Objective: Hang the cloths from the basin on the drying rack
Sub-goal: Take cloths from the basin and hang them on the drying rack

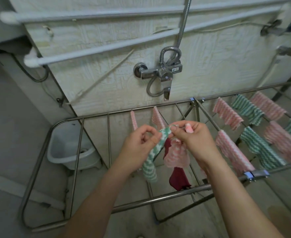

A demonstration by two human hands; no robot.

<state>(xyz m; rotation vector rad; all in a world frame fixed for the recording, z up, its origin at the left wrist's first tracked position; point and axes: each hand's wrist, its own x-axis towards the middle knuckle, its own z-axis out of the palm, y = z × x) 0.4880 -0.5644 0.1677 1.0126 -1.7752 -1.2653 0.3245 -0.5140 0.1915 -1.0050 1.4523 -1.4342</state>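
**Separating one cloth from a held bundle above the drying rack**

Head view. Both hands meet over the middle of the drying rack (158, 200), above the rails of its left wing. The left hand (141, 140) pinches the upper end of a green-striped cloth (151, 158) between thumb and curled fingers. The rest of that cloth hangs free toward the near rail.

The right hand (193, 140) has its fingers curled round a bundle. A pink-striped cloth (177, 155) and a dark red cloth (178, 179) trail down from its palm. Its thumb and forefinger also touch the tip of the green cloth. This grip suggests the green cloth is being teased out of the bundle, so that it can be spread and hung singly while the others wait in the right hand.

The rack's right wing carries hung cloths (227, 115), pink and green by turns, each draped over its own rail. That spacing presumably lets air reach both faces. Two more pink cloths hang near the far edge of the left wing, and the rails toward its left end are bare.

The basin (64, 148) stands on the floor under the rack's far left corner, seen through the rails. A shower tap (161, 73) is fixed to the wall behind.

Judged stage: well along, with three cloths in hand not yet hung.
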